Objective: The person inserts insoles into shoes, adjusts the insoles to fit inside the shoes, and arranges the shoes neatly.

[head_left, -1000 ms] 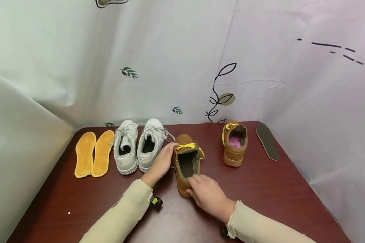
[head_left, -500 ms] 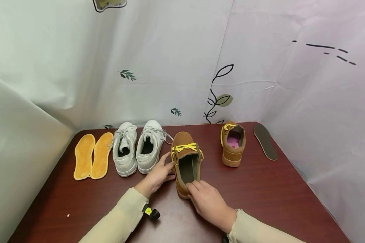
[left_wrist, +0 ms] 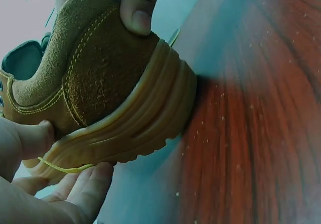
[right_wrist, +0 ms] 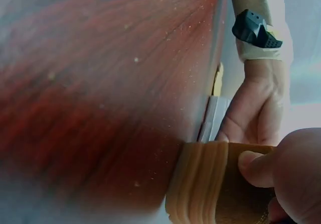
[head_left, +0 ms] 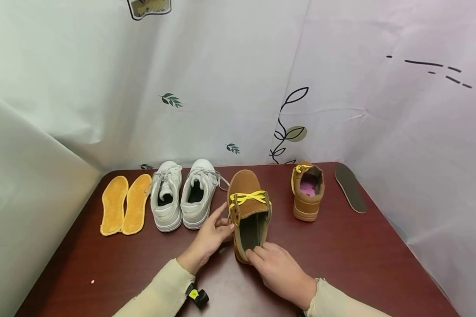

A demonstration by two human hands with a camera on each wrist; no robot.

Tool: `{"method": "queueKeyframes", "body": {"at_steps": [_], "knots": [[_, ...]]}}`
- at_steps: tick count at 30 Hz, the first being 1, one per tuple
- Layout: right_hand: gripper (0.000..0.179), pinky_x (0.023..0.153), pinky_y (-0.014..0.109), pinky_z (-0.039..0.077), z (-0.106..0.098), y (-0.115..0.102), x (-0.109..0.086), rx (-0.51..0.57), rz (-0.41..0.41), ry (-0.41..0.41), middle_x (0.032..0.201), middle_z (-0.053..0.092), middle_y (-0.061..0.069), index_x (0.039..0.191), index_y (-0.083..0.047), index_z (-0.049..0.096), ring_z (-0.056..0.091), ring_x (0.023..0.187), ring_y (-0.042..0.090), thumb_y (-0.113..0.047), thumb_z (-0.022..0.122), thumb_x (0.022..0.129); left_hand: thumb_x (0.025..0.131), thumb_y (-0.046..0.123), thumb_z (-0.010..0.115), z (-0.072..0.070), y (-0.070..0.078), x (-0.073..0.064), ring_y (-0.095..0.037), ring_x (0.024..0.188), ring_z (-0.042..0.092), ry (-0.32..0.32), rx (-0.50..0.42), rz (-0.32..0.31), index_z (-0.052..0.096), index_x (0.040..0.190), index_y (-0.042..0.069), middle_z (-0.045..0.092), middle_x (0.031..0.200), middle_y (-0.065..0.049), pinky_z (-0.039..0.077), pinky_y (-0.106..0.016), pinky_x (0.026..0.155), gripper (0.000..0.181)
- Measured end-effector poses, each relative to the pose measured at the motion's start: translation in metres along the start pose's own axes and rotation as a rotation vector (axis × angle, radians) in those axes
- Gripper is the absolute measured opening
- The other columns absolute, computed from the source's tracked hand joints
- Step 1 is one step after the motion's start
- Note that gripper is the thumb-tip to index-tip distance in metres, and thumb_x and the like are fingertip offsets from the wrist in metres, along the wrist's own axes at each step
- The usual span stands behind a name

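Observation:
A brown suede shoe (head_left: 245, 182) with yellow laces tilts toe-up at the middle of the table in the head view. My left hand (head_left: 207, 240) grips its left side; in the left wrist view the thumb lies on the upper and the fingers reach under the ridged sole (left_wrist: 145, 118). My right hand (head_left: 279, 269) pinches the heel collar, its thumb (right_wrist: 253, 166) pressed on the outside of the heel in the right wrist view. The fingertips inside the shoe are hidden. The shoe's heel is at the tabletop.
White sneakers (head_left: 196, 196) stand left of the shoe, beside fuzzy yellow insoles (head_left: 114, 207). A second brown shoe (head_left: 307, 204) with a pink insole (head_left: 307, 188) stands to the right, near a dark flat insole (head_left: 350, 187). A white curtain (head_left: 222, 66) hangs behind the table (head_left: 341, 255).
The brown shoe's toe has risen and the shoe has shifted slightly right. My left hand has slid from the lace area down to its side and sole. The right hand keeps its hold at the heel.

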State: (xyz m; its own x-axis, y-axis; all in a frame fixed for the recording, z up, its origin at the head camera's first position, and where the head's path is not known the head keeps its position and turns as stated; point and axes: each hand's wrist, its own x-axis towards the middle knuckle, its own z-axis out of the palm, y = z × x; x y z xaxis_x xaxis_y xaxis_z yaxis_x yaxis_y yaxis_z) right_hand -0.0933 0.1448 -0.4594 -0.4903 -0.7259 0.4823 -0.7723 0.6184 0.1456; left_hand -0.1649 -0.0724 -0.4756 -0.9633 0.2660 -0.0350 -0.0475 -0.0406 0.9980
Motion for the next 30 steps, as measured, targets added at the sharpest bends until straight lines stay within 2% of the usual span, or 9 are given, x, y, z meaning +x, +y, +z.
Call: {"method": "queueKeyframes", "body": {"at_steps": [1,5,11,14,18,22,25,28,30], "knots": [[0.019,0.064,0.029,0.047,-0.001,0.001,-0.001,-0.002,-0.009,0.009,0.084,0.06,-0.005,0.105,-0.011,0.067,0.051,0.07,0.014,-0.011,0.067,0.086,0.094,-0.006,0.06,0.002,0.001,0.0,-0.014,0.09,0.066,0.002,0.012,0.024,0.025,0.158,0.005,0.064,0.104,-0.018,0.056,-0.03,0.082,0.074],[0.02,0.064,0.03,0.047,-0.003,0.01,0.001,-0.004,-0.003,0.045,0.084,0.06,-0.003,0.104,-0.01,0.066,0.051,0.069,0.015,-0.007,0.058,0.086,0.094,-0.008,0.058,0.007,0.006,0.008,-0.014,0.091,0.066,0.018,0.0,0.046,0.025,0.158,0.006,0.063,0.104,-0.018,0.054,-0.024,0.08,0.074],[0.032,0.065,0.032,0.047,-0.009,0.031,0.006,-0.005,0.028,0.077,0.085,0.06,-0.001,0.104,-0.008,0.066,0.051,0.069,0.018,0.002,0.066,0.074,0.094,-0.009,0.058,0.013,0.015,0.027,-0.016,0.098,0.066,-0.007,-0.001,0.057,0.027,0.157,0.004,0.064,0.118,-0.025,0.053,-0.023,0.084,0.072],[0.034,0.067,0.032,0.048,-0.012,0.042,0.007,-0.007,0.05,0.085,0.087,0.063,0.0,0.106,-0.007,0.066,0.054,0.072,0.019,0.004,0.065,0.073,0.093,-0.01,0.058,0.019,0.018,0.037,-0.018,0.104,0.065,-0.028,-0.014,0.075,0.031,0.154,-0.001,0.061,0.128,-0.028,0.053,-0.023,0.087,0.068],[0.038,0.069,0.034,0.05,-0.013,0.055,0.011,-0.004,0.059,0.133,0.093,0.067,0.003,0.109,-0.005,0.066,0.057,0.077,0.021,0.006,0.065,0.073,0.092,-0.009,0.06,0.023,0.021,0.051,-0.022,0.109,0.065,-0.025,-0.017,0.1,0.036,0.152,-0.001,0.06,0.132,-0.028,0.053,-0.023,0.087,0.065],[0.039,0.071,0.035,0.05,-0.012,0.066,0.015,-0.015,0.067,0.156,0.096,0.068,0.005,0.11,-0.004,0.066,0.058,0.078,0.023,0.007,0.064,0.072,0.094,-0.003,0.063,0.025,0.021,0.061,-0.03,0.113,0.065,-0.006,0.09,0.15,0.04,0.15,-0.001,0.061,0.131,-0.027,0.054,-0.027,0.09,0.06],[0.037,0.072,0.035,0.051,-0.012,0.074,0.015,-0.025,0.088,0.158,0.096,0.069,0.005,0.11,-0.004,0.067,0.059,0.079,0.023,0.006,0.065,0.074,0.095,0.003,0.063,0.029,0.019,0.068,-0.031,0.105,0.069,0.004,0.164,0.158,0.044,0.149,0.001,0.064,0.127,-0.025,0.057,-0.032,0.085,0.057],[0.035,0.072,0.035,0.052,-0.012,0.082,0.014,-0.03,0.102,0.163,0.096,0.069,0.005,0.109,-0.005,0.067,0.06,0.08,0.024,0.004,0.068,0.076,0.096,0.006,0.064,0.034,0.02,0.073,-0.03,0.096,0.071,0.004,0.185,0.157,0.048,0.146,0.003,0.066,0.122,-0.022,0.059,-0.035,0.079,0.053],[0.035,0.072,0.035,0.052,-0.013,0.087,0.013,-0.037,0.108,0.166,0.096,0.07,0.005,0.109,-0.005,0.067,0.06,0.08,0.024,0.004,0.069,0.075,0.095,0.005,0.065,0.039,0.021,0.075,-0.031,0.098,0.071,0.01,0.179,0.171,0.051,0.144,0.002,0.066,0.122,-0.022,0.058,-0.035,0.08,0.051]]}}
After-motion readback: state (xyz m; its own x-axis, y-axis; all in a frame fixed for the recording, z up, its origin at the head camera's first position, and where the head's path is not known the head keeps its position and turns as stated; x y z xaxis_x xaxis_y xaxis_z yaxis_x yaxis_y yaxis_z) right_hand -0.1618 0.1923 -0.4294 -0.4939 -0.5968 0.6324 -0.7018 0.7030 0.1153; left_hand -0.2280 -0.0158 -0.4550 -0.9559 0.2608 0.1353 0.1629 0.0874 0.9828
